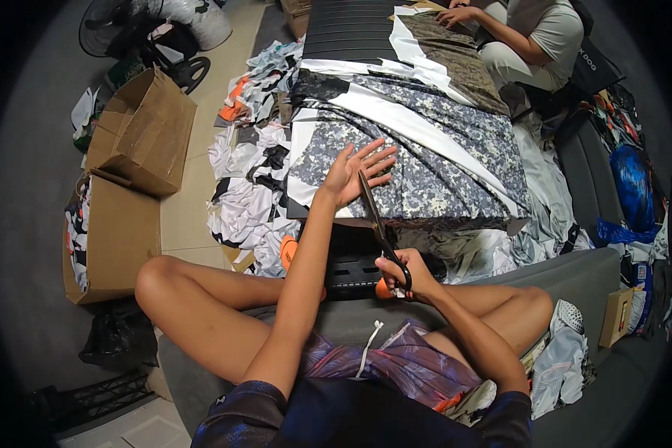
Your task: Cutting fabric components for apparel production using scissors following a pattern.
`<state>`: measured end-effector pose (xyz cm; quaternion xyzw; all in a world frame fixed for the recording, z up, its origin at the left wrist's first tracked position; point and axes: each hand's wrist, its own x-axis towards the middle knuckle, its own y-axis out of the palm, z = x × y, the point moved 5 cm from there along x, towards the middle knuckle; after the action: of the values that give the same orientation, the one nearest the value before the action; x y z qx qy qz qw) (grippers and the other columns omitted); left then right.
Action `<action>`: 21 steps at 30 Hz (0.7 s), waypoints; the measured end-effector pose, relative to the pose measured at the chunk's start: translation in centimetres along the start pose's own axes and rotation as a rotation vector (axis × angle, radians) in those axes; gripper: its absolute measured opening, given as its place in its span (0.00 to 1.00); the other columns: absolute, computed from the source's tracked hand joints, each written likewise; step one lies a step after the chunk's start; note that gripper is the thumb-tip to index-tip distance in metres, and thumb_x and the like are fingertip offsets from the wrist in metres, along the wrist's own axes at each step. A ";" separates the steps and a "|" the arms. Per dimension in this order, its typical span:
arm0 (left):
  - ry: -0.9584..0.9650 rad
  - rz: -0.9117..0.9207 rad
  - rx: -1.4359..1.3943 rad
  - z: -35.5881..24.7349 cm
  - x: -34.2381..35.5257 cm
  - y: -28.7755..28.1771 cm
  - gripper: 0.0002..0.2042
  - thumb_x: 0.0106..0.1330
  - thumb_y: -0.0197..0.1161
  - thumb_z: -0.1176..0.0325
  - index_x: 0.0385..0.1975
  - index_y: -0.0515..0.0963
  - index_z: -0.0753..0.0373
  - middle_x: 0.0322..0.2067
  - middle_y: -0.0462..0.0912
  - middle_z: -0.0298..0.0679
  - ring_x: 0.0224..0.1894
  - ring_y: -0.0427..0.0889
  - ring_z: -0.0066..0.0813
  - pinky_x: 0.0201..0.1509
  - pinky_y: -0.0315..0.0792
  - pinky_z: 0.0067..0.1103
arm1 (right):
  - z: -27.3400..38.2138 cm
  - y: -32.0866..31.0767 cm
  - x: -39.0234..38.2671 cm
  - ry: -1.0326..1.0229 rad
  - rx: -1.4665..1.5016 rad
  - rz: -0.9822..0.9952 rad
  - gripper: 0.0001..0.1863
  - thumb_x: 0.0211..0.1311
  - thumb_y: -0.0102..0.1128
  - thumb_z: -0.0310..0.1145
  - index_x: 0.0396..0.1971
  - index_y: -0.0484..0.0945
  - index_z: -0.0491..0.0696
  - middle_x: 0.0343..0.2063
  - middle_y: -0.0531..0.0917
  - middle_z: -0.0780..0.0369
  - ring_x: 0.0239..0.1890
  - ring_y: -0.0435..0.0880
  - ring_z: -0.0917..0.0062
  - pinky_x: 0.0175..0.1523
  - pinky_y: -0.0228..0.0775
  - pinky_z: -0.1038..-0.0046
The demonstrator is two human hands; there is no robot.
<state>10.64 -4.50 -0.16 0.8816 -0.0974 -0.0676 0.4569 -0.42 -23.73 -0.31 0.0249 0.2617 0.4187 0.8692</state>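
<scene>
My left hand [349, 175] is open, palm up with the fingers spread, over the near left part of a grey camouflage-print fabric [433, 175]. Nothing lies in it. My right hand [411, 272], nearer to me, is closed round the black handles of a pair of scissors [375, 213]. Their blades look closed and point away from me, the tip just in front of my left palm. White strips run across the camouflage fabric, which is spread in folds over a low table and hangs at its front edge.
Heaps of white cloth scraps [254, 179] lie left of the table, beside two cardboard boxes [123, 231]. At the far right, another person's hand [455, 15] rests on brown fabric [455, 56]. More cloth [537, 179] is piled on the right. I sit cross-legged on a grey sofa [575, 269].
</scene>
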 end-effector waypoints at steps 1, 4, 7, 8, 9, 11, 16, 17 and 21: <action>-0.008 0.008 -0.017 0.0 0.0 0.1 0.32 0.73 0.34 0.47 0.70 0.53 0.63 0.68 0.58 0.51 0.69 0.61 0.43 0.64 0.69 0.39 | -0.1 0.0 0.1 0.003 0.002 -0.001 0.21 0.63 0.63 0.43 0.16 0.69 0.48 0.11 0.71 0.69 0.11 0.70 0.86 0.17 0.61 0.81; -0.020 0.024 -0.050 -0.2 -0.1 0.4 0.29 0.71 0.35 0.55 0.69 0.54 0.64 0.68 0.58 0.51 0.69 0.60 0.43 0.64 0.69 0.39 | -0.4 -0.1 0.2 0.000 -0.004 0.000 0.21 0.63 0.64 0.43 0.15 0.69 0.48 0.11 0.71 0.69 0.11 0.70 0.86 0.16 0.60 0.81; -0.064 0.011 -0.018 -0.1 -0.3 0.6 0.31 0.65 0.34 0.59 0.69 0.53 0.65 0.67 0.61 0.49 0.68 0.63 0.42 0.64 0.69 0.37 | -0.5 0.1 0.4 -0.010 -0.020 0.008 0.21 0.63 0.64 0.43 0.15 0.69 0.49 0.11 0.72 0.69 0.11 0.70 0.87 0.16 0.60 0.81; -0.061 0.005 -0.018 -0.1 -0.3 0.6 0.31 0.65 0.34 0.59 0.69 0.53 0.65 0.67 0.61 0.49 0.68 0.63 0.42 0.64 0.69 0.37 | -0.6 0.2 0.5 -0.009 -0.027 0.010 0.22 0.63 0.64 0.43 0.15 0.69 0.49 0.10 0.71 0.69 0.11 0.70 0.87 0.16 0.60 0.81; -0.068 0.007 -0.018 -0.1 -0.4 0.7 0.32 0.65 0.34 0.59 0.69 0.53 0.66 0.67 0.61 0.50 0.68 0.63 0.42 0.64 0.69 0.37 | -0.6 0.2 0.6 -0.008 -0.034 0.011 0.22 0.63 0.64 0.44 0.14 0.69 0.49 0.10 0.71 0.69 0.11 0.70 0.87 0.16 0.59 0.81; -0.091 0.003 -0.016 0.0 -0.3 0.8 0.32 0.63 0.35 0.60 0.69 0.53 0.66 0.67 0.61 0.50 0.68 0.63 0.43 0.65 0.68 0.37 | -0.7 0.2 0.6 -0.007 -0.040 0.010 0.22 0.63 0.64 0.44 0.14 0.69 0.49 0.10 0.71 0.69 0.10 0.69 0.87 0.16 0.59 0.81; -0.089 0.011 -0.007 -0.1 -0.3 0.9 0.33 0.63 0.35 0.60 0.69 0.53 0.67 0.67 0.61 0.52 0.67 0.64 0.43 0.65 0.68 0.37 | -0.6 0.2 0.5 0.029 -0.061 0.023 0.23 0.63 0.63 0.44 0.13 0.68 0.50 0.09 0.71 0.69 0.10 0.69 0.87 0.15 0.58 0.82; -0.091 0.017 -0.011 0.0 -0.4 0.9 0.32 0.63 0.35 0.60 0.69 0.52 0.67 0.67 0.61 0.52 0.67 0.64 0.43 0.65 0.69 0.36 | -0.6 0.2 0.4 0.047 -0.043 0.023 0.23 0.63 0.63 0.44 0.12 0.68 0.50 0.09 0.71 0.69 0.10 0.69 0.87 0.15 0.58 0.82; -0.092 0.020 -0.001 0.2 -0.3 0.8 0.31 0.66 0.36 0.61 0.69 0.52 0.68 0.67 0.61 0.52 0.67 0.64 0.43 0.64 0.70 0.34 | -0.2 0.2 0.2 0.066 0.029 0.050 0.25 0.64 0.62 0.46 0.11 0.68 0.49 0.08 0.71 0.68 0.09 0.70 0.86 0.15 0.58 0.81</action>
<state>10.18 -5.01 0.38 0.8764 -0.1272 -0.1035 0.4529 -0.53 -23.48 -0.52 0.0300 0.2955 0.4369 0.8490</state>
